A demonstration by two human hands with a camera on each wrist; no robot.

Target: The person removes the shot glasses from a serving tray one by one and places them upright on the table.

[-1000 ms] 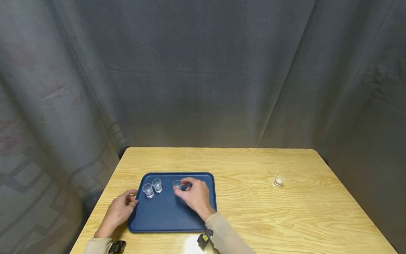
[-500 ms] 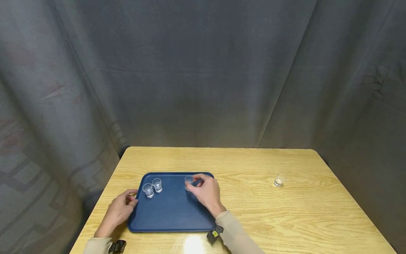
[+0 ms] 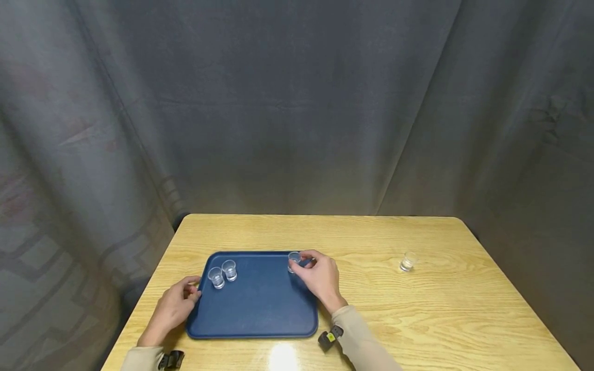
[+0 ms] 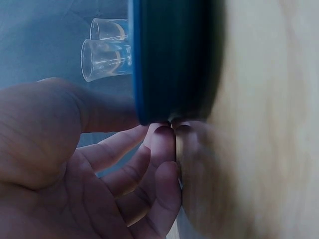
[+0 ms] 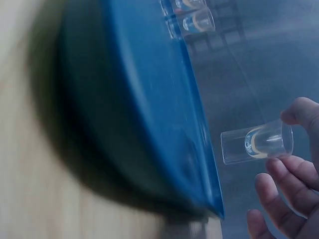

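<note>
My right hand (image 3: pixel 322 278) pinches a clear shot glass (image 3: pixel 293 262) near its rim, between thumb and fingers, over the back right corner of a blue tray (image 3: pixel 255 309). The right wrist view shows this shot glass (image 5: pixel 256 143) raised, with a gap between its base and the tray. At the tray's left edge, my left hand (image 3: pixel 172 309) grips the rim, its thumb (image 4: pixel 109 112) on the upper side and fingertips (image 4: pixel 164 142) below. Two more shot glasses, a front one (image 3: pixel 216 278) and a back one (image 3: pixel 229 270), stand side by side at the tray's back left.
Another shot glass (image 3: pixel 408 262) stands alone on the wooden table (image 3: pixel 441 309), well to the right of the tray. Grey curtains (image 3: pixel 287 113) hang behind the table and at both sides.
My right hand has carried the shot glass rightward and slightly back, from the tray's middle to its back right corner. The left hand, tray and other glasses stay where they were.
</note>
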